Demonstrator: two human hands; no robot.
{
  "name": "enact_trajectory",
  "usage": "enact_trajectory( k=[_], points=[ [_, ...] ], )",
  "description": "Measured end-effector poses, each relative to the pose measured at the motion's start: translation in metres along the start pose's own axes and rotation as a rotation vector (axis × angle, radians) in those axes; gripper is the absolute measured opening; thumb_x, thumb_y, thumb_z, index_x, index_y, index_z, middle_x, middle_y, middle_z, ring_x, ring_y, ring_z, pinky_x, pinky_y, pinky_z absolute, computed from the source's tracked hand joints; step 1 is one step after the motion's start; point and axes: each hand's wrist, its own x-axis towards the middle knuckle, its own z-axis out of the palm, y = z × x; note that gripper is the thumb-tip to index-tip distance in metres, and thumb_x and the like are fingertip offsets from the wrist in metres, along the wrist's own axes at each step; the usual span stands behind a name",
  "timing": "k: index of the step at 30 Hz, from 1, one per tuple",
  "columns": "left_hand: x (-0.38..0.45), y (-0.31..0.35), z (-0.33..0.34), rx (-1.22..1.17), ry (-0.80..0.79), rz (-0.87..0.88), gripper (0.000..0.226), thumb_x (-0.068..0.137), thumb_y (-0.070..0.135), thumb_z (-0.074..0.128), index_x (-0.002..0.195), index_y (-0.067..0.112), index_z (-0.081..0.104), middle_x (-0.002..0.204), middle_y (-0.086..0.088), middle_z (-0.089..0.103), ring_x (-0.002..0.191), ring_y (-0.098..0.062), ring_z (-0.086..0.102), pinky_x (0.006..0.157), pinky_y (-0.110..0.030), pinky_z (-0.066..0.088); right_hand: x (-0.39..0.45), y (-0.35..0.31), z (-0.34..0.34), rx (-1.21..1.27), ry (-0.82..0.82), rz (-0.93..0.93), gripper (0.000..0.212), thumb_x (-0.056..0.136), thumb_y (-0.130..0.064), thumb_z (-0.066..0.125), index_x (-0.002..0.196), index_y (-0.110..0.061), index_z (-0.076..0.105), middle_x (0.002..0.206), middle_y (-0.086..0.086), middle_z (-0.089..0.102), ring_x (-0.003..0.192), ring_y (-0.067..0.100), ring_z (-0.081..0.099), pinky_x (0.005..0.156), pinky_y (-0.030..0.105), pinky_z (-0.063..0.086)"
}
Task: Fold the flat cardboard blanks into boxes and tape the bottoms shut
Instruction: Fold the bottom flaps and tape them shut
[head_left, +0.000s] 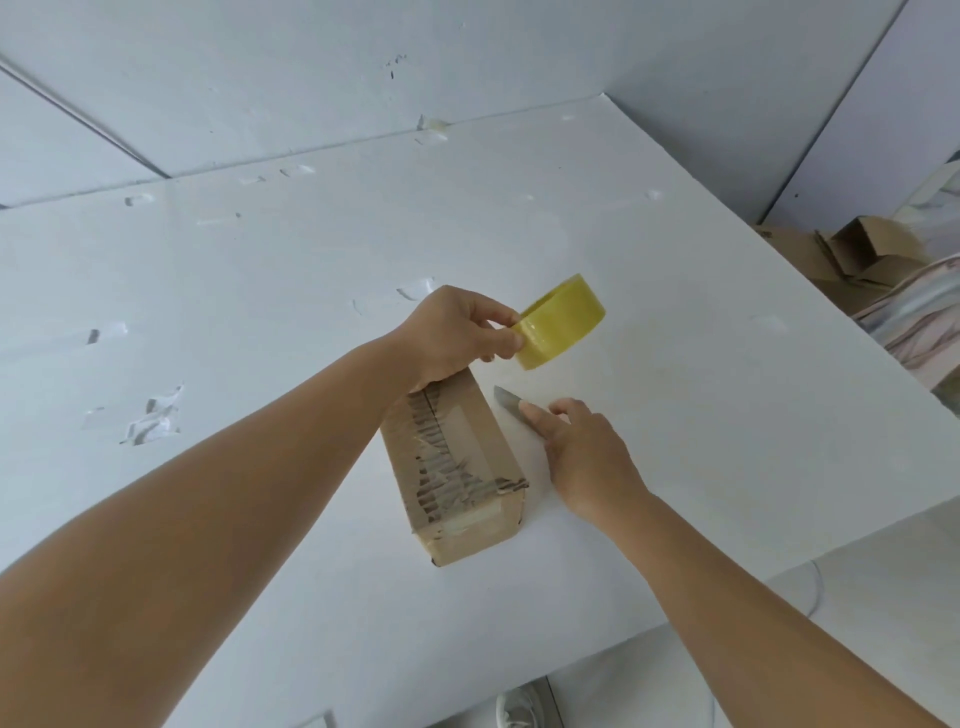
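Note:
A long brown cardboard box (452, 483) lies on the white table (675, 312), its upper face covered with wrinkled clear tape along the seam. My left hand (457, 332) hovers over the box's far end and pinches a yellow tape roll (563, 322) between thumb and fingers. To the right of the box my right hand (587, 452) holds a knife with a grey blade (506, 401), the index finger laid along it and the blade tip pointing away from me beside the box.
Brown cardboard boxes and blanks (857, 254) are piled beyond the table's right edge, next to a patterned bag (919, 317). Scraps of old tape (156, 415) stick to the tabletop on the left. A white wall stands behind the table.

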Motion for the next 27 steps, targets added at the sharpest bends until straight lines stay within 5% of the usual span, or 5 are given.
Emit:
enact_trajectory(
  k=[5, 9, 14, 21, 27],
  points=[
    [-0.001, 0.002, 0.000, -0.019, 0.009, -0.007, 0.008, 0.079, 0.023, 0.076, 0.082, 0.030, 0.074, 0.067, 0.009, 0.070, 0.062, -0.004, 0.057, 0.068, -0.016, 0.049, -0.002, -0.018, -0.018, 0.541, 0.130, 0.016, 0.035, 0.097, -0.037, 0.045, 0.128, -0.025, 0.057, 0.124, -0.005, 0.059, 0.115, 0.015, 0.054, 0.097, 0.032, 0.043],
    [-0.002, 0.004, -0.001, -0.031, 0.007, -0.026, 0.009, 0.079, 0.022, 0.076, 0.087, 0.027, 0.074, 0.070, 0.006, 0.071, 0.064, -0.006, 0.058, 0.067, -0.019, 0.048, 0.000, -0.047, -0.034, 1.146, -0.069, 0.188, 0.036, 0.082, -0.055, 0.059, 0.101, -0.025, 0.067, 0.102, -0.002, 0.069, 0.101, 0.019, 0.062, 0.093, 0.037, 0.047],
    [-0.003, 0.004, -0.001, -0.055, 0.025, -0.070, 0.015, 0.078, 0.020, 0.077, 0.093, 0.020, 0.075, 0.079, -0.003, 0.074, 0.064, -0.005, 0.064, 0.070, -0.022, 0.054, 0.012, -0.071, -0.041, 1.561, -0.176, 0.324, 0.023, 0.080, -0.034, 0.069, 0.085, -0.011, 0.067, 0.085, 0.007, 0.065, 0.085, 0.024, 0.058, 0.078, 0.037, 0.048],
    [-0.002, 0.001, 0.000, -0.097, 0.000, -0.085, 0.015, 0.078, 0.021, 0.077, 0.092, 0.021, 0.075, 0.074, 0.001, 0.073, 0.062, -0.005, 0.062, 0.067, -0.023, 0.052, 0.016, -0.079, -0.038, 1.615, -0.086, 0.434, 0.032, 0.086, -0.021, 0.064, 0.101, 0.006, 0.064, 0.086, 0.016, 0.066, 0.078, 0.028, 0.063, 0.070, 0.036, 0.051],
    [-0.001, -0.001, -0.003, -0.255, 0.084, -0.035, 0.010, 0.084, 0.019, 0.072, 0.090, 0.027, 0.073, 0.071, 0.008, 0.070, 0.065, -0.003, 0.060, 0.079, -0.026, 0.052, 0.015, -0.080, -0.033, 1.416, -0.066, 0.434, 0.026, 0.089, -0.029, 0.061, 0.098, -0.004, 0.065, 0.081, 0.010, 0.073, 0.072, 0.024, 0.070, 0.064, 0.035, 0.057]
  ],
)
